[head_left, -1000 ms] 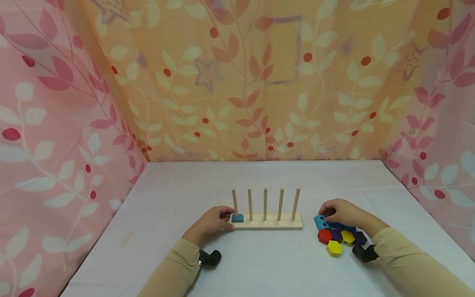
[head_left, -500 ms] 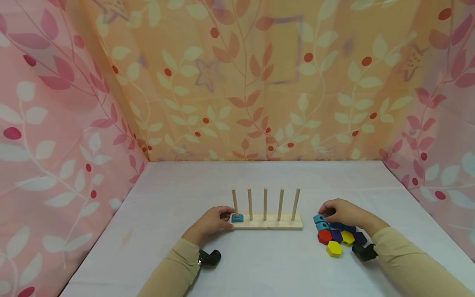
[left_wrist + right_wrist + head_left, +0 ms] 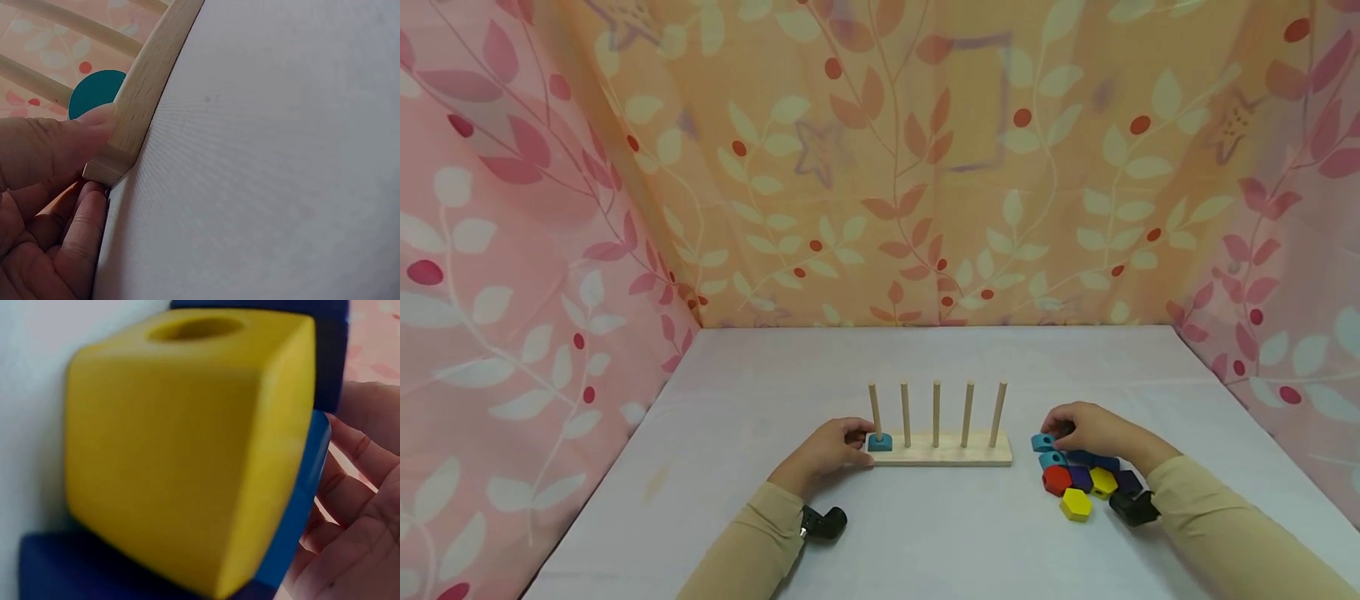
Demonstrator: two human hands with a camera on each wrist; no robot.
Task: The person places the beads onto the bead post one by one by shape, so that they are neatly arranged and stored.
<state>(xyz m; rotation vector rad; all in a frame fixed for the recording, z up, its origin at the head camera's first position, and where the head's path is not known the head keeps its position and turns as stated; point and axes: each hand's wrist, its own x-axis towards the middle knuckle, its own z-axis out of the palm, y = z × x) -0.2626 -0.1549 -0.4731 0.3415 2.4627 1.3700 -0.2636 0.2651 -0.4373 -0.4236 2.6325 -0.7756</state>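
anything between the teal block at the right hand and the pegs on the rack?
Nothing visible. The right hand grips the teal block; bare table separates it from the peg rack, whose four right-side pegs are empty.

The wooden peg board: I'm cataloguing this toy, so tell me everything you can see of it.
The wooden peg board is a flat, pale, bare-wood base bearing five thin upright dowels in a row. It lies on the white table, long side towards the person. One teal block sits at the bottom of the leftmost dowel; the other four are bare. The left hand holds its left end, thumb on the top edge and fingers by the corner. The loose blocks to its right lie apart from it.
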